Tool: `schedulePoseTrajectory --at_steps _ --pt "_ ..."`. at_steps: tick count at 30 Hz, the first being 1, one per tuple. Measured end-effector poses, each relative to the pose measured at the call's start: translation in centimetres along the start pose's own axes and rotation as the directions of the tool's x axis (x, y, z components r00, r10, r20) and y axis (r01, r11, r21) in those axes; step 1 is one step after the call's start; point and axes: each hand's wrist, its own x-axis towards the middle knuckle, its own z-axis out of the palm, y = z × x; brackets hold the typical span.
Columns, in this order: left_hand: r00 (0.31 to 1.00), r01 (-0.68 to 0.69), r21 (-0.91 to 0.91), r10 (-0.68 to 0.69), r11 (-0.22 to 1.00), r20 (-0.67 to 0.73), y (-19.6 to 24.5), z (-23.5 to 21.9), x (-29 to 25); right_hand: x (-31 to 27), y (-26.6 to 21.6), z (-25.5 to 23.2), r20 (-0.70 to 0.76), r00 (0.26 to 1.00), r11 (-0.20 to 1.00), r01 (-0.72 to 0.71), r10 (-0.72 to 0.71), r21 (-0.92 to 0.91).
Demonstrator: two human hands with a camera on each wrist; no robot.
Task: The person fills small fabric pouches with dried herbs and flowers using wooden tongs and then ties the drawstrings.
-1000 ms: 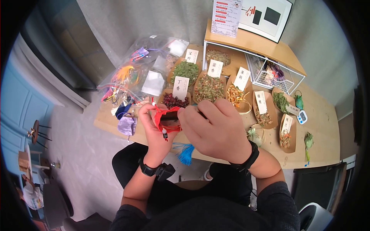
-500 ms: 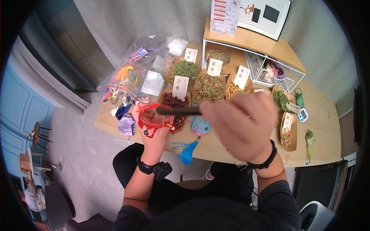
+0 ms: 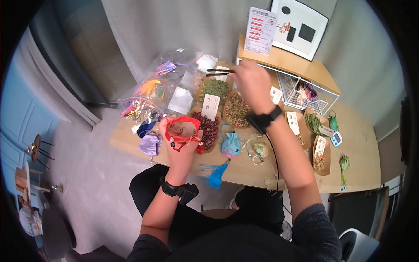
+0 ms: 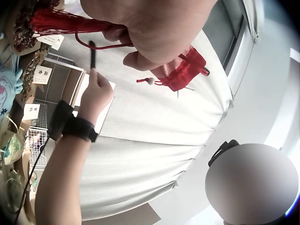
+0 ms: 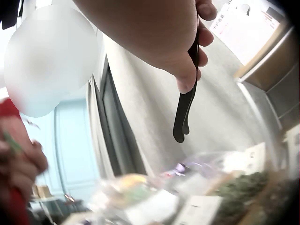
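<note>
My left hand [image 3: 181,153] holds a red drawstring pouch [image 3: 192,122] with its mouth spread open and facing up. Some plant bits show inside it. Red cords with beads hang at the pouch's front, and a red tassel [image 4: 61,23] shows in the left wrist view. Farther forward, my right hand [image 3: 251,85] grips dark tongs [image 5: 183,115], thumb on one side and fingers on the other. The tips are slightly parted with nothing between them. In the head view they overlap the label behind the tray of green leaves [image 3: 214,90].
Beside the pouch is a tray of dark red buds [image 3: 207,131], with a mixed-herb tray [image 3: 238,109] farther right. A blue pouch [image 3: 230,146] lies in front. Clear plastic bags [image 3: 148,94] and a purple pouch [image 3: 149,145] lie left; a wooden shelf [image 3: 297,67] stands behind.
The tongs were at the red pouch's mouth, then drew out rightward. My right hand has since moved forward over the back trays. The left hand still holds the pouch.
</note>
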Motion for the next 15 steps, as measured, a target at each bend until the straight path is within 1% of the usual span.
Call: schedulePoseTrajectory --at_steps 1,2,4,5,6,7,9,10,12,15 --pt "1.000 -0.014 0.010 0.014 1.000 -0.004 0.0 -0.1 0.0 0.7 -0.9 -2.4 -0.027 0.999 0.987 -0.034 0.038 0.154" --pt "0.998 0.054 -0.084 -0.055 0.995 -0.009 0.0 -0.1 -0.1 1.1 -1.8 -4.7 -0.075 0.996 0.963 -0.021 0.042 0.268" --pt "0.994 0.108 -0.148 -0.107 0.983 0.013 0.4 -0.1 -0.1 1.3 -3.7 -9.2 -0.070 0.997 0.914 0.048 -0.021 0.403" --pt "0.991 0.135 -0.179 -0.132 0.974 0.029 0.6 -0.1 -0.1 1.3 -4.7 -11.3 -0.052 0.993 0.901 0.116 -0.104 0.418" --pt "0.992 0.125 -0.194 -0.122 0.973 0.028 0.2 -0.1 -0.1 1.1 -5.5 -12.7 -0.033 0.984 0.898 0.172 -0.174 0.405" --pt "0.996 0.089 -0.168 -0.084 0.982 0.039 -0.1 -0.1 -0.1 0.8 -6.1 -13.5 -0.013 0.970 0.891 0.226 -0.241 0.393" --pt "0.998 0.015 -0.117 -0.007 0.993 0.065 -0.3 -0.1 -0.1 0.2 -7.0 -13.7 0.010 0.940 0.891 0.320 -0.341 0.322" --pt "0.998 0.030 -0.123 -0.022 0.992 0.067 -0.1 0.0 -0.3 0.1 -7.4 -13.6 0.024 0.922 0.887 0.364 -0.386 0.286" --pt "0.996 0.060 -0.136 -0.050 0.989 0.073 0.7 0.3 -0.5 0.0 -7.7 -13.0 0.012 0.894 0.878 0.437 -0.447 0.196" --pt "0.998 0.005 -0.157 0.005 0.988 0.067 1.6 0.8 -0.4 0.0 -7.9 -12.6 0.016 0.861 0.857 0.503 -0.508 0.109"
